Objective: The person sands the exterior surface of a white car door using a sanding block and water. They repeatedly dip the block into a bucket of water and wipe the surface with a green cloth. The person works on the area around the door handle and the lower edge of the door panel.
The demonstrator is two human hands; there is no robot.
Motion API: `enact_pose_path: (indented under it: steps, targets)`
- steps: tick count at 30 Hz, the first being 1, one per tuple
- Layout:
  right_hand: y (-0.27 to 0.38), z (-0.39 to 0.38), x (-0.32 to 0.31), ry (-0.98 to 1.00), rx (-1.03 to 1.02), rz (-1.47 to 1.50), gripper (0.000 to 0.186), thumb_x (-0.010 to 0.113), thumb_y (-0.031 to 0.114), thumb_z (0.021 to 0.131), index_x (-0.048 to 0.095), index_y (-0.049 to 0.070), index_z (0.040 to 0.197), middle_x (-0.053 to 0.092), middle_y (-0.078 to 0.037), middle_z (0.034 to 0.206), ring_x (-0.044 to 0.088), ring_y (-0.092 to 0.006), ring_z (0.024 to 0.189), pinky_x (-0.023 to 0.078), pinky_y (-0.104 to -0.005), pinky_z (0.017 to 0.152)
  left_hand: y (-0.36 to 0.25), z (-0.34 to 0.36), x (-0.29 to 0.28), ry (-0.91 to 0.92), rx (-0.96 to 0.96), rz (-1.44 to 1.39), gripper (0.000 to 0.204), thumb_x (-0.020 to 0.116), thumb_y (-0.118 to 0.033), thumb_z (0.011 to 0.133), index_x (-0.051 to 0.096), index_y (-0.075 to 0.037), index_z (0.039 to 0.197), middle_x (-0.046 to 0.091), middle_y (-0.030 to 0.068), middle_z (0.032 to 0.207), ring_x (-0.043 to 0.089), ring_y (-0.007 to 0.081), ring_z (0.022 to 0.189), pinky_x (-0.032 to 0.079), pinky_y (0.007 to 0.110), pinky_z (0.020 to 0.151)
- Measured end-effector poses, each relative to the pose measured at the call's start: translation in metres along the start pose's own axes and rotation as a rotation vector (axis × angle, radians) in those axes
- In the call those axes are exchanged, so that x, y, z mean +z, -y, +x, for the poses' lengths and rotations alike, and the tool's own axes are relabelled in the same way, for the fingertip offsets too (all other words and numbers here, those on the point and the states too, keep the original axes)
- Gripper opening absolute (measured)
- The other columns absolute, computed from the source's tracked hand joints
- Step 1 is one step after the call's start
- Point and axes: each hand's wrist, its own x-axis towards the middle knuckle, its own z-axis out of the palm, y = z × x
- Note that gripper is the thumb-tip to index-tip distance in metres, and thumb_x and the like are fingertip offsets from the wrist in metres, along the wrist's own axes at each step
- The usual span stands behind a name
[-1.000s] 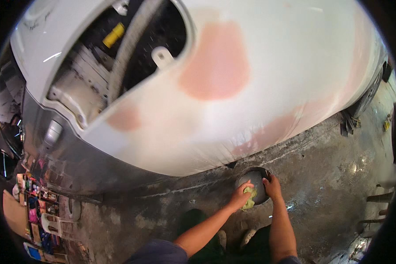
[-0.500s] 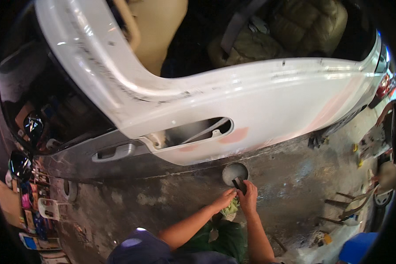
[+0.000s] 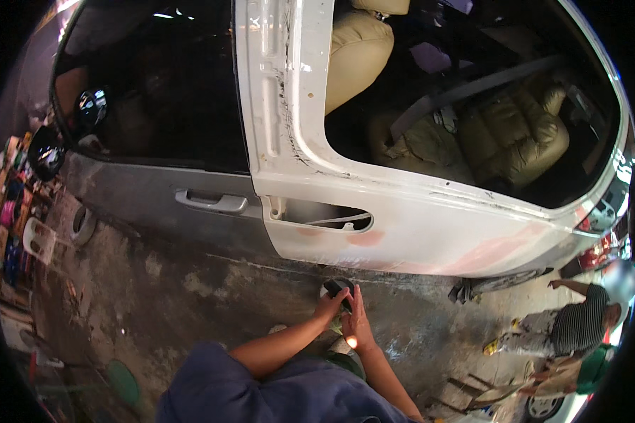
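Low in the view, my left hand (image 3: 331,306) grips a dark, flat block (image 3: 337,287). My right hand (image 3: 356,321) is beside it, fingers stretched out along the block's side. Some yellow-green cloth (image 3: 336,327) shows just below my hands, partly hidden. Behind them is a round metal basin (image 3: 325,289), mostly covered. Above stands a car's white panel (image 3: 423,233) with pinkish patches and a cut-out opening (image 3: 321,215), beside a dark grey door (image 3: 134,197) with a silver handle (image 3: 212,201).
At the right, a person in a striped shirt (image 3: 575,328) stands near a wooden chair (image 3: 476,395) and another person's green-clad body (image 3: 589,374). At the left are a white plastic chair (image 3: 39,240), a tyre (image 3: 82,225) and cluttered items (image 3: 7,204).
My view has swung up along the car, showing more window and interior. The dark block has passed from my right hand's grip into my left, and my right fingers have straightened. More of the bystanders shows.
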Motion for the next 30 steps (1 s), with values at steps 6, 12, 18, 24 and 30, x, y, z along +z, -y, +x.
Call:
enact_pose_path:
  steps: [6, 12, 18, 24, 30]
  targets:
    - [-0.035, 0.022, -0.038, 0.008, 0.574, 0.471, 0.076, 0.074, 0.019, 0.092, 0.034, 0.001, 0.154, 0.042, -0.019, 0.153, 0.047, -0.0334, 0.137, 0.042, -0.0444, 0.109, 0.02, 0.02, -0.003, -0.235, 0.026, -0.364, 0.082, 0.072, -0.064, 0.089, 0.05, -0.004, 0.142, 0.056, 0.0084, 0.136, 0.056, 0.0201, 0.121, 0.047, 0.036, 0.096]
    - [-0.079, 0.064, -0.017, 0.376, 0.834, 1.193, 0.055, 0.078, 0.019, 0.091, 0.055, 0.009, 0.14, 0.067, -0.004, 0.122, 0.066, -0.0187, 0.108, 0.055, -0.0367, 0.091, -0.037, -0.014, 0.033, -0.06, 0.183, -0.627, 0.065, 0.064, -0.06, 0.097, 0.06, -0.003, 0.128, 0.065, 0.0058, 0.122, 0.062, 0.0165, 0.104, 0.049, 0.034, 0.09]
    - [-0.041, 0.152, -0.031, 0.616, 0.704, 0.998, 0.063, 0.078, 0.011, 0.087, 0.05, 0.006, 0.144, 0.065, -0.008, 0.126, 0.065, -0.0205, 0.112, 0.055, -0.0373, 0.094, -0.081, -0.002, -0.014, -0.245, 0.407, -0.718, 0.057, 0.061, -0.058, 0.099, 0.064, -0.007, 0.124, 0.068, 0.007, 0.118, 0.064, 0.0174, 0.109, 0.047, 0.033, 0.098]
    - [0.014, 0.245, -0.068, 0.761, 0.679, 0.52, 0.083, 0.078, 0.009, 0.086, 0.033, 0.003, 0.156, 0.06, -0.013, 0.132, 0.06, -0.0244, 0.119, 0.05, -0.0376, 0.101, -0.077, 0.036, -0.06, -0.558, 0.376, -0.913, 0.05, 0.065, -0.052, 0.098, 0.061, -0.011, 0.127, 0.066, 0.002, 0.107, 0.062, 0.0134, 0.091, 0.047, 0.031, 0.084]
    - [0.11, 0.322, -0.075, 0.939, 0.345, 0.384, 0.075, 0.075, 0.012, 0.091, 0.037, 0.003, 0.155, 0.059, -0.013, 0.132, 0.06, -0.021, 0.118, 0.05, -0.0346, 0.101, -0.029, 0.144, -0.028, -0.883, 0.483, -0.49, 0.064, 0.065, -0.045, 0.1, 0.051, 0.0, 0.144, 0.065, 0.0116, 0.116, 0.064, 0.0248, 0.1, 0.05, 0.041, 0.092]
